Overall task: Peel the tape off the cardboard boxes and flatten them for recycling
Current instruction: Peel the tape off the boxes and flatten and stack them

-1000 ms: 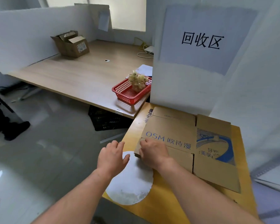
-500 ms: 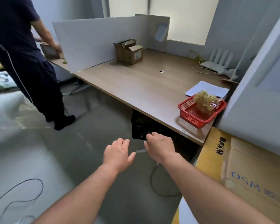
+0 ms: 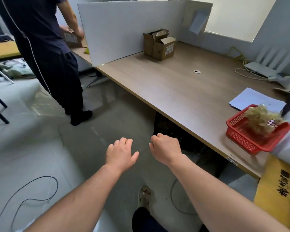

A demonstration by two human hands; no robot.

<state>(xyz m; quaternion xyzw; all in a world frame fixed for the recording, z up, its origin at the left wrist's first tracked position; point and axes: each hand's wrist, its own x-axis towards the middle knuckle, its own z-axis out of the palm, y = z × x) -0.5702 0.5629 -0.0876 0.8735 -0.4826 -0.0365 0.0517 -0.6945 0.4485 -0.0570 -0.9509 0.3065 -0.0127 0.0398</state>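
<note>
A brown cardboard box [image 3: 160,44] with its top flaps up stands at the far end of the wooden desk [image 3: 174,87], against the white divider. My left hand [image 3: 120,152] hovers over the floor with loosely curled fingers, holding nothing. Beside it, my right hand [image 3: 166,148] is also empty, its fingers curled under, in front of the desk's near edge. Both hands are far from the box. A corner of the yellow table [image 3: 274,186] with flattened cardboard shows at the right edge.
A red basket [image 3: 256,133] with crumpled tape sits on the desk's near right corner, beside white papers [image 3: 256,101]. A person in dark clothes [image 3: 45,47] stands at left handling another box [image 3: 72,38]. Cables [image 3: 32,190] lie on the floor.
My view has swung left, away from the flattened box on the yellow table, toward the desk. Both hands left that cardboard and now hang empty over the floor.
</note>
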